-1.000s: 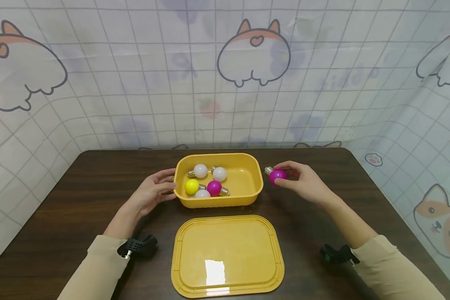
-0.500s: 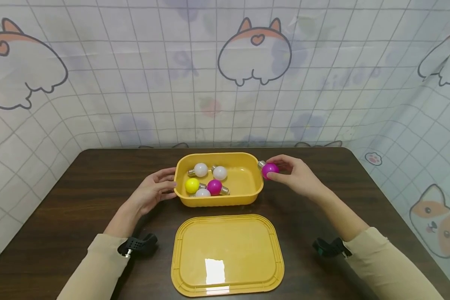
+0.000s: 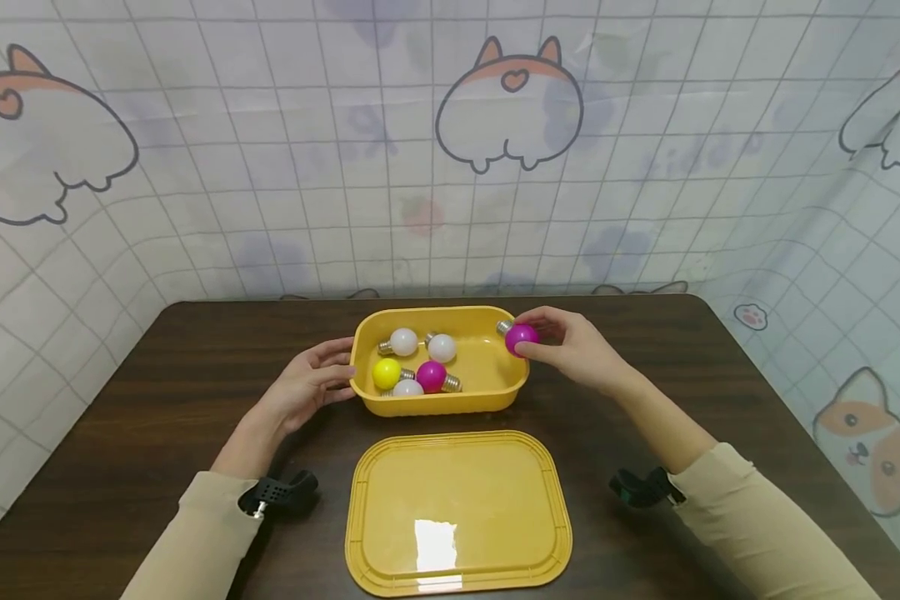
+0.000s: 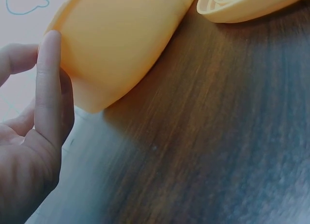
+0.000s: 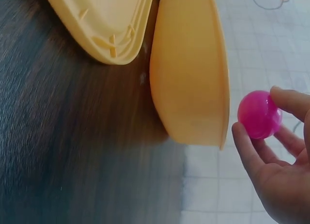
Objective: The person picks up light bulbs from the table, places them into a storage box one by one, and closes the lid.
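Observation:
My right hand [image 3: 581, 350] pinches a magenta light bulb [image 3: 522, 340] by its round globe, the metal screw base pointing left over the right rim of a yellow tub [image 3: 480, 403]. In the right wrist view the bulb [image 5: 259, 114] sits between thumb and fingertips, apart from the tub wall [image 5: 191, 83]. Inside the tub lie white bulbs [image 3: 442, 347], a yellow bulb [image 3: 386, 373] and another magenta bulb [image 3: 431, 377]. At the tub's left end, my left hand [image 3: 307, 383] rests its extended fingers against the outer wall; the left wrist view shows a fingertip at the rim.
A flat yellow lid [image 3: 457, 512] lies on the dark wooden table [image 3: 142, 400] in front of the tub. Behind the table hangs a white gridded cloth [image 3: 307, 167] with cartoon dogs. Each wrist carries a black strap [image 3: 277, 493].
My right hand has moved left with the magenta bulb, from beside the tub to over its right rim. The left hand stays at the tub's left end.

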The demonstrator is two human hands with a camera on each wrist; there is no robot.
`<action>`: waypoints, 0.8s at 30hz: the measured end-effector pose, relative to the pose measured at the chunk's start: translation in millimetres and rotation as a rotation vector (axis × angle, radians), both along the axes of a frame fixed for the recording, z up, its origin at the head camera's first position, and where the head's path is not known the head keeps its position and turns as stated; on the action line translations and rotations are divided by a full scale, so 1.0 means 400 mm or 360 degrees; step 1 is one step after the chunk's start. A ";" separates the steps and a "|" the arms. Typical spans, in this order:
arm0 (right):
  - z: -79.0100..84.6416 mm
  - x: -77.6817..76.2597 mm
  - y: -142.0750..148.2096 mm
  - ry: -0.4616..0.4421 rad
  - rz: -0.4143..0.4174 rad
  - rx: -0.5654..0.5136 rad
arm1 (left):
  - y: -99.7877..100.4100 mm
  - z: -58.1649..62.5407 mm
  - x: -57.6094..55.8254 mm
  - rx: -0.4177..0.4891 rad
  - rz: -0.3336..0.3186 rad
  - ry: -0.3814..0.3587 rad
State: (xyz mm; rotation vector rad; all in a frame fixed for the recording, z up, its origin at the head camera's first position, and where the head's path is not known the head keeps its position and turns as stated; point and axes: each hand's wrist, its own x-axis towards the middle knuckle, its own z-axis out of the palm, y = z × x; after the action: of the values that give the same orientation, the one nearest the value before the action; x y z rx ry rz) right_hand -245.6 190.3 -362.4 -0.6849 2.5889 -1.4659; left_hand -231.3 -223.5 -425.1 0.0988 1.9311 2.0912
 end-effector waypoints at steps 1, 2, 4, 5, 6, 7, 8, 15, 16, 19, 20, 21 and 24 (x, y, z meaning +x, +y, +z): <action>0.000 0.000 -0.003 0.0002 0.0007 -0.0003 | 0.000 0.000 0.000 -0.0002 0.0002 0.0001; 0.001 0.001 -0.006 0.0002 0.0011 -0.0006 | 0.000 0.000 0.000 -0.0004 0.0003 0.0001; 0.003 0.001 -0.013 -0.0007 0.0017 -0.0017 | 0.000 0.001 0.000 -0.0009 0.0004 0.0001; 0.003 0.001 -0.016 -0.0015 0.0021 -0.0024 | 0.000 0.002 0.000 -0.0013 0.0004 -0.0002; 0.004 0.000 -0.018 -0.0032 0.0025 -0.0034 | 0.001 0.002 0.001 -0.0015 0.0003 -0.0005; 0.004 -0.001 -0.021 -0.0049 0.0028 -0.0043 | 0.001 0.003 0.001 -0.0015 0.0001 -0.0007; 0.004 -0.002 -0.023 -0.0062 0.0031 -0.0048 | 0.001 0.003 0.001 -0.0015 0.0002 -0.0010; -0.008 -0.014 -0.041 -0.0088 0.0058 -0.0055 | 0.005 0.001 0.004 -0.0011 0.0011 -0.0012; -0.008 -0.016 -0.045 -0.0087 0.0064 -0.0054 | 0.005 0.001 0.004 -0.0010 0.0013 -0.0011; -0.007 -0.019 -0.053 -0.0088 0.0081 -0.0041 | 0.004 0.000 0.003 -0.0012 0.0014 -0.0013; -0.005 -0.020 -0.057 -0.0089 0.0088 -0.0040 | 0.004 0.000 0.002 -0.0011 0.0013 -0.0018; -0.004 -0.021 -0.060 -0.0094 0.0099 -0.0045 | 0.004 0.001 0.001 -0.0009 0.0011 -0.0021; -0.002 -0.028 -0.072 -0.0097 0.0107 -0.0044 | 0.002 0.003 -0.001 -0.0009 0.0005 -0.0013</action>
State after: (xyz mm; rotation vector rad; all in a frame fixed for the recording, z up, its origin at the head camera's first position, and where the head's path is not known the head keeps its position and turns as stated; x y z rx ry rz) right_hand -256.7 161.6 -363.1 -0.7117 2.4798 -1.4817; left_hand -231.8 -222.6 -423.7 0.0863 1.9334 2.0847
